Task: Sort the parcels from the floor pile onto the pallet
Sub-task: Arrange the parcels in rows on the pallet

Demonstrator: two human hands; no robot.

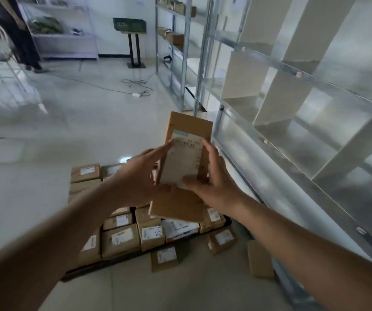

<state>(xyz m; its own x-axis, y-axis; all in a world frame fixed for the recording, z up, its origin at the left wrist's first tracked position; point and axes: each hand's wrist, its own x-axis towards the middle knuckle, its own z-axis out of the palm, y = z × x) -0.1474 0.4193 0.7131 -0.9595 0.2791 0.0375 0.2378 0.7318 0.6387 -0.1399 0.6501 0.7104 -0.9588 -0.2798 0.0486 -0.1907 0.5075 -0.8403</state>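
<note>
Left fingers: the left hand (141,173) holds the left edge of the flat cardboard parcel (187,153); its fingers lie straight along the label side, and the thumb seems to press the lower edge.
Right fingers: the right hand (212,182) grips the right edge; fingers curl round the side, and the thumb lies across the bottom of the shipping label (186,160).
Parcel position: raised in the air, above the pallet stack (122,234), label facing the person.
Second item: a brown flat piece hangs below the hands; I cannot tell whether it is a second parcel or part of the same one.
Step in hand: I judge that the label is being read before placing.
Advice: keep both edges supported, lower the parcel flat onto a free top of the stack, label up, and release only when it rests.
Count on stack: about a dozen boxes visible; some are hidden by the arms.
Count loose: three small boxes (220,240) on the floor, just in front and to the right of the stack.
Pallet: only a dark edge (104,264) shows under the stack.
Beside the stack: metal shelving (292,122) to the right.
</note>
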